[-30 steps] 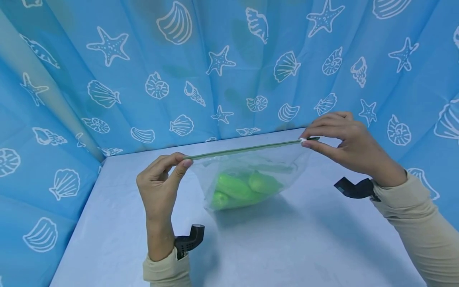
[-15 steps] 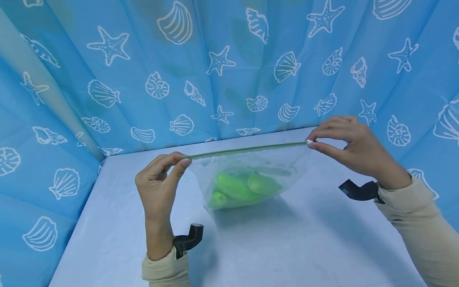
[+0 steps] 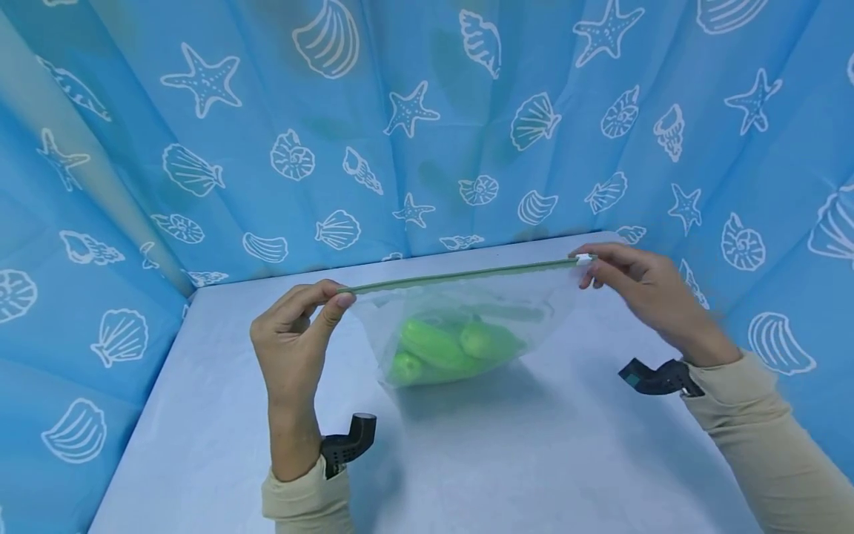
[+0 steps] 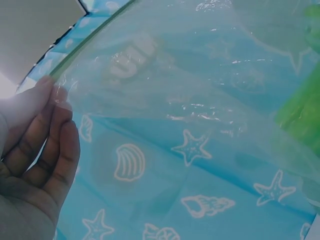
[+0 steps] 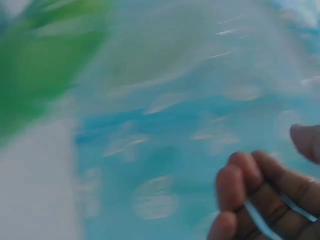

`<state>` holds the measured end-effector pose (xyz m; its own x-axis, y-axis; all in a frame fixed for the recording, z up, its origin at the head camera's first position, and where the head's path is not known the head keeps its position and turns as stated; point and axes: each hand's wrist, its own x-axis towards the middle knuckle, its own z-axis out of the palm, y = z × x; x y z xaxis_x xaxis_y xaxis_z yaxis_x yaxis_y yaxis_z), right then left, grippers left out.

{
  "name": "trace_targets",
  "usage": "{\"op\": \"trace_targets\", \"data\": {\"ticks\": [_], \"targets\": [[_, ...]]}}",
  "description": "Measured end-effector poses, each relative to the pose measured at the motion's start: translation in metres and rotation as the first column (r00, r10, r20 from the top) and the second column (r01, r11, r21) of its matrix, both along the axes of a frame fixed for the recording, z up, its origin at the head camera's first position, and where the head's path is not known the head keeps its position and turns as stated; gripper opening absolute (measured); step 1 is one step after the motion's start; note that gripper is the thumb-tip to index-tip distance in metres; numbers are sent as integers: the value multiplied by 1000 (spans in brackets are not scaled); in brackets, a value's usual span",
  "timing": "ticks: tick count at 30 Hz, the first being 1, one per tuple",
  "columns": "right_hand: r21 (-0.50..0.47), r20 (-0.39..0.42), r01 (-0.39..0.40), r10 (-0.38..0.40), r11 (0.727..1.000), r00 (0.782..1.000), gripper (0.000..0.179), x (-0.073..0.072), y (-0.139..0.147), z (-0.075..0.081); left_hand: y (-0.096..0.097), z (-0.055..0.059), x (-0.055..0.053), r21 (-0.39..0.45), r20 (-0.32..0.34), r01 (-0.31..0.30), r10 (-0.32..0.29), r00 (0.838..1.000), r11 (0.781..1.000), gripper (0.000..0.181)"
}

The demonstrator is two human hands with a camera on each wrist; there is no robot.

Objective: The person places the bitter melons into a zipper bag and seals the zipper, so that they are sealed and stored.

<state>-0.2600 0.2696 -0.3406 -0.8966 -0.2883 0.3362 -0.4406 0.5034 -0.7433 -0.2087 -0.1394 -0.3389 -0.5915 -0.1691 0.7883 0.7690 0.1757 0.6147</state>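
Note:
A clear zip bag (image 3: 460, 297) with a green zip strip hangs stretched between both hands, close over the white table. Several smooth green pieces of produce (image 3: 440, 350), some long and some rounded, lie at its bottom. My left hand (image 3: 296, 319) pinches the strip's left end between thumb and fingers, also plain in the left wrist view. At the strip's right end sits a white slider (image 3: 583, 259). Right beside it is my right hand (image 3: 640, 285), its fingers partly behind the bag's corner. The right wrist view, blurred, shows thumb and bent fingers (image 5: 240, 185) apart with nothing between them.
A white-covered table (image 3: 467, 460) lies under the bag. Blue curtains (image 3: 414, 170) printed with white shells and starfish stand along its back and sides. Each wrist wears a small black camera mount (image 3: 347, 441).
My right hand has drawn the white slider rightward to the strip's end, then loosened from it and turned lower. The left hand keeps its pinch, and the bag has hardly moved.

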Motion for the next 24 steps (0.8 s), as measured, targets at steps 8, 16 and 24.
{"op": "trace_targets", "data": {"ticks": [8,16,24], "targets": [[-48,534,-44,63,998,843,56,-29,-9,-106,1,-2,-1,-8,15,25,-25,1000,1000,12],[-286,764,-189,343,939,547,51,-38,-37,-152,0,-5,0,-3,26,43,-43,999,999,11],[-294,751,-63,271,954,602,32,-52,-61,-152,0,-1,-2,1,37,81,-81,996,997,11]]}}
